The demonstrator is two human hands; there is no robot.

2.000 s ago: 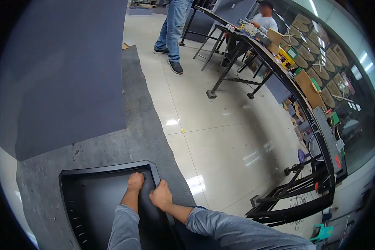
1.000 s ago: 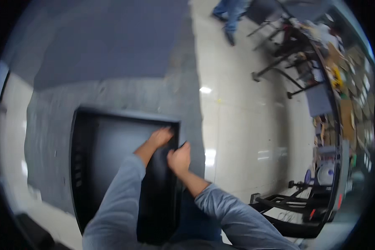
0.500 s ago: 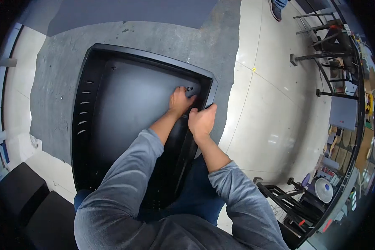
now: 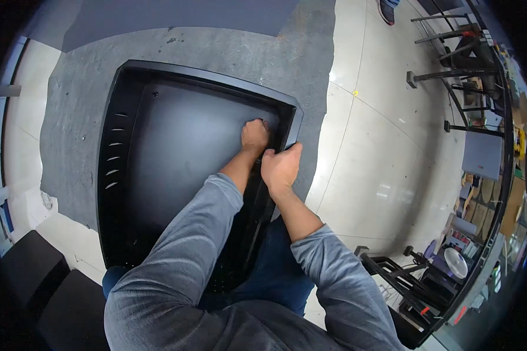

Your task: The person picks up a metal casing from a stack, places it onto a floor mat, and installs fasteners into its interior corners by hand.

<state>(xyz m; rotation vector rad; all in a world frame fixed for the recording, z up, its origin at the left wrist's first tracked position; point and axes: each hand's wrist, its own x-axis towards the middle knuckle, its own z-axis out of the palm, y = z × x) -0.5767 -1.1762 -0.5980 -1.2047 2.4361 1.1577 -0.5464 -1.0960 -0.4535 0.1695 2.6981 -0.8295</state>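
Note:
A large black metal housing (image 4: 187, 140), open side up, lies in front of me with its near end at my legs. Slots are cut into its left wall. Inside it, at the upper right corner, my left hand (image 4: 255, 136) is closed over a small dark fitting on the inner panel; the fingertips are hidden, so what they pinch is unclear. My right hand (image 4: 282, 167) wraps round the housing's right rim, thumb inward, just below the corner. A similar small dark fitting (image 4: 156, 94) shows at the panel's upper left corner.
Worn grey matting (image 4: 70, 140) lies under the housing, with pale floor tiles (image 4: 369, 158) to the right. Black metal frames (image 4: 392, 275) and a cluttered shelf (image 4: 480, 193) line the right side. Black blocks (image 4: 32, 263) stand at lower left. A person's shoe (image 4: 386, 11) shows at the top.
My left hand has closed over the dark corner fitting, which showed beside its fingers before. My right hand keeps its hold on the rim. The view has shifted slightly.

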